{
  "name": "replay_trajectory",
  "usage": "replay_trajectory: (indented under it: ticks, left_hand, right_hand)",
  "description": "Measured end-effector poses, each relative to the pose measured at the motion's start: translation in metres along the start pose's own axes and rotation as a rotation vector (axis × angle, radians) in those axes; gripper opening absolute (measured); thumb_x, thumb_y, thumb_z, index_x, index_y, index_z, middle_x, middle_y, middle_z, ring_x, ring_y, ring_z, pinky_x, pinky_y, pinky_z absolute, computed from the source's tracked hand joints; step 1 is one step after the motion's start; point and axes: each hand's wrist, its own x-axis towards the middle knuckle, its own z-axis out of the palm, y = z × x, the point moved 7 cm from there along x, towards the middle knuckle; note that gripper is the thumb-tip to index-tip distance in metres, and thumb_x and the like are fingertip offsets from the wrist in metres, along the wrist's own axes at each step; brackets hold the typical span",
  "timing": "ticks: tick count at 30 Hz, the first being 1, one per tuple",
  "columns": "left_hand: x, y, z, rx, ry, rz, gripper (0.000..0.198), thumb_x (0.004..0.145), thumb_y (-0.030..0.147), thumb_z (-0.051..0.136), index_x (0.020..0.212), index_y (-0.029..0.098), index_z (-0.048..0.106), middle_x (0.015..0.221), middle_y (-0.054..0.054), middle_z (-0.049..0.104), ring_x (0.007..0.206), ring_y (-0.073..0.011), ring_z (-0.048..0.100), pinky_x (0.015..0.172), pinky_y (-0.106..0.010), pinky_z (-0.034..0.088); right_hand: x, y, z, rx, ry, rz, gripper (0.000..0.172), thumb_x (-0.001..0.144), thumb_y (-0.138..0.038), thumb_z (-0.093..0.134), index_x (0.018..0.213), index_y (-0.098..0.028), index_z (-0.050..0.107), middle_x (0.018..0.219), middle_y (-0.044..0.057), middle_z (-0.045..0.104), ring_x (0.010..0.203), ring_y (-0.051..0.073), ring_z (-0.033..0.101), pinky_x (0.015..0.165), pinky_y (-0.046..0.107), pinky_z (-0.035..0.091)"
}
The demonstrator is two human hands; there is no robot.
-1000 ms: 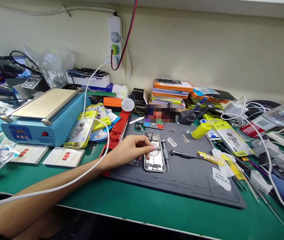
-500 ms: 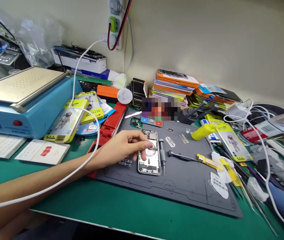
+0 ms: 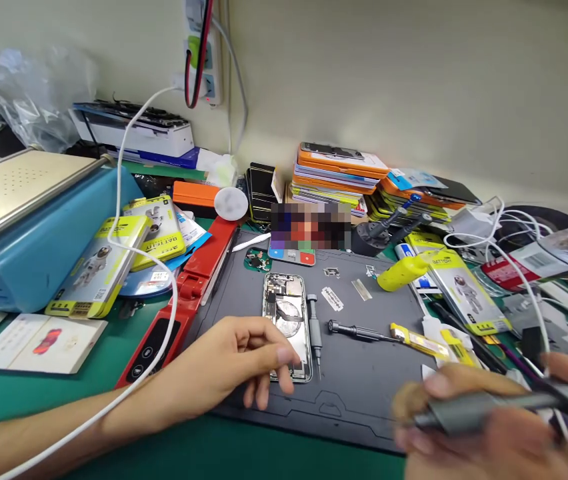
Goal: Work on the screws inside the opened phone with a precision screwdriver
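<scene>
My left hand [image 3: 244, 363] hovers over the lower part of an opened phone [image 3: 287, 300] with its inner parts bare. Thumb and index finger meet in a pinch, the other fingers hang loosely curled, and anything between the tips is hidden. At the lower right, blurred by motion, my right hand [image 3: 519, 443] is wrapped round a grey screwdriver [image 3: 469, 413], well apart from the phone. Another grey screwdriver [image 3: 315, 327] lies along the phone's right side. Farther right on the mat rests a black screwdriver [image 3: 359, 330].
The grey work mat [image 3: 359, 393] carries a razor blade [image 3: 333, 299], a yellow bottle [image 3: 407, 272] and small parts. A red folding tool [image 3: 191, 293] borders it on the left. A white cable [image 3: 170, 320] hangs across my left forearm. Battery boxes [image 3: 101, 267] and a blue heating machine [image 3: 64, 233] stand left.
My right hand has come into view at the lower right with a grey screwdriver. My left hand has shifted toward the phone's lower end, and the head view has moved slightly.
</scene>
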Motion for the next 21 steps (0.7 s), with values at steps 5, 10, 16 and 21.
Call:
replay_trajectory:
  ticks: [5,10,16,21]
  left_hand:
    - [-0.007,-0.015,0.008,-0.24,0.071,-0.023,0.031,0.094,0.044,0.091,0.095,0.015,0.081,0.09,-0.007,0.086,0.063,-0.0124,0.075,0.056,-0.018,0.057]
    - [-0.01,-0.021,0.009,-0.317,0.081,-0.04,0.026,0.099,0.043,0.086,0.104,0.018,0.086,0.099,-0.008,0.087,0.069,-0.0135,0.079,0.056,-0.017,0.059]
    - [-0.011,-0.02,0.012,-0.316,0.054,-0.048,0.027,0.102,0.044,0.083,0.103,0.018,0.087,0.099,-0.008,0.088,0.071,-0.0128,0.079,0.063,-0.018,0.062]
    - [-0.01,-0.019,0.013,-0.346,0.052,-0.049,0.022,0.101,0.039,0.085,0.099,0.017,0.086,0.097,-0.007,0.089,0.072,-0.0122,0.079,0.064,-0.017,0.062]
  right_hand:
    - [-0.015,0.031,0.043,0.01,-0.061,0.246,0.045,0.109,-0.034,0.07,0.151,-0.037,0.053,0.102,0.003,0.081,0.068,0.022,0.081,0.059,0.039,0.072]
    - [-0.027,0.036,0.043,0.02,-0.038,0.214,0.043,0.11,-0.027,0.066,0.151,-0.036,0.054,0.104,0.004,0.08,0.078,0.024,0.084,0.075,0.047,0.075]
    - [-0.042,0.022,0.05,-0.088,0.029,0.077,0.05,0.106,-0.015,0.071,0.147,-0.038,0.055,0.107,0.002,0.084,0.094,0.021,0.084,0.084,0.044,0.076]
    - [-0.047,0.02,0.054,-0.149,0.034,0.048,0.052,0.105,-0.012,0.072,0.146,-0.037,0.054,0.108,0.001,0.084,0.094,0.021,0.084,0.081,0.044,0.076]
